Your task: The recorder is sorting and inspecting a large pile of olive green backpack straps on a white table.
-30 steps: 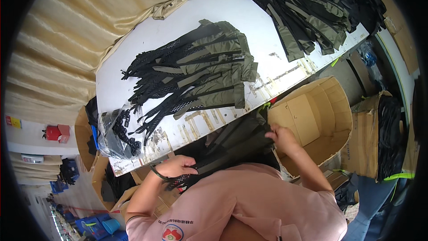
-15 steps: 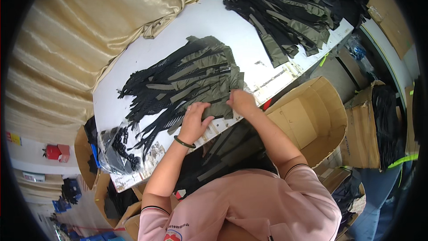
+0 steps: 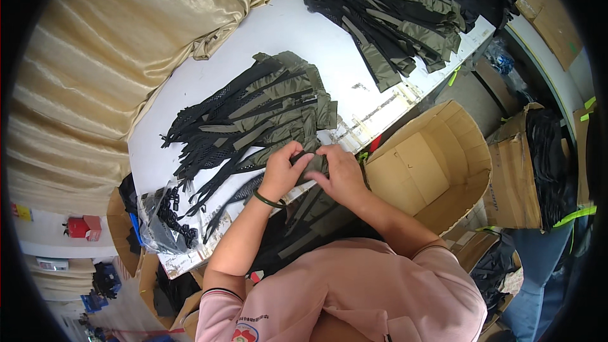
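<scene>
A fanned pile of olive and black fabric strap pieces [image 3: 266, 111], partly of black mesh, lies on the white table [image 3: 269, 31]. At the pile's near end, both hands hold one olive and black strap piece [image 3: 315, 163] over the table's near edge. My left hand [image 3: 283, 170], with a dark bangle at its wrist, is closed on that piece from the left. Opposite it, my right hand [image 3: 342, 176] grips the same piece, thumb toward the left hand. Fingers cover much of the piece, and its far end runs back alongside the pile.
A larger heap of similar black and olive pieces [image 3: 405, 22] covers the table's far right. An open cardboard box [image 3: 415, 164] stands right of the near edge. Clear plastic bags with black parts [image 3: 166, 218] rest at the left corner. A gold curtain [image 3: 126, 44] hangs behind.
Both hands have drawn nearer to my body and closer together. The nearest strap piece has come away from the pile's edge and lifted between them.
</scene>
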`<state>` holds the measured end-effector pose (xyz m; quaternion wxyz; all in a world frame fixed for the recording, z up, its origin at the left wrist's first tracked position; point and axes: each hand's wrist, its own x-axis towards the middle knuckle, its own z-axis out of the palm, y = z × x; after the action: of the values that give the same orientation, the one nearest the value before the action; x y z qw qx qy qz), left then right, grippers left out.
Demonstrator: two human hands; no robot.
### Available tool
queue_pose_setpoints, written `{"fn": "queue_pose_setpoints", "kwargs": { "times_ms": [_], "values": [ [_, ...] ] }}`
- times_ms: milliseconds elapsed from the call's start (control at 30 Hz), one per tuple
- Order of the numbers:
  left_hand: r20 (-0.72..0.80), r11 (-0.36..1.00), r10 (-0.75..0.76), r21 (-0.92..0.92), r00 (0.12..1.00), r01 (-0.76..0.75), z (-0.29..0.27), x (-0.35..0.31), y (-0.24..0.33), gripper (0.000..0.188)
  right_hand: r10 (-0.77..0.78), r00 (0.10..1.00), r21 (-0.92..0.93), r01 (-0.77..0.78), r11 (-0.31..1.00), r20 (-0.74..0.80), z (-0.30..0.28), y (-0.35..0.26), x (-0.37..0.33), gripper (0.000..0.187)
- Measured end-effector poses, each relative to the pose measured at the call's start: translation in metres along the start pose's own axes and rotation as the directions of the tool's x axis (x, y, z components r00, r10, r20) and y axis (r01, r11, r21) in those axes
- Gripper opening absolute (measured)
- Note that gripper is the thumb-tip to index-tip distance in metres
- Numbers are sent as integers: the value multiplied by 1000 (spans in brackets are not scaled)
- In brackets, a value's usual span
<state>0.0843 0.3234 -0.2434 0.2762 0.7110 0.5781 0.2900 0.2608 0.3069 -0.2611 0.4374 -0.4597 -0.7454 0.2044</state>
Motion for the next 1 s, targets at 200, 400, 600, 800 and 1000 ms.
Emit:
{"fn": "queue_pose_setpoints", "kwargs": {
  "times_ms": [200,400,600,800,1000],
  "values": [
    [81,825,-148,-540,986,168,0,-10,5,20,-10,1000,-78,12,997,29,3,6,4,33],
    [80,857,-140,-489,987,162,1,-24,-2,22,-109,985,-171,131,976,132,-6,0,16,32],
    [11,938,-137,-321,991,133,4,-40,13,25,-292,949,-143,307,941,120,-13,2,31,14],
    [-152,944,322,122,935,-305,7,-60,35,20,263,933,432,-348,832,245,13,23,21,11],
    [22,996,-8,-88,1000,10,5,-60,29,17,437,730,652,-675,344,526,24,9,-2,18]
  ]
}}
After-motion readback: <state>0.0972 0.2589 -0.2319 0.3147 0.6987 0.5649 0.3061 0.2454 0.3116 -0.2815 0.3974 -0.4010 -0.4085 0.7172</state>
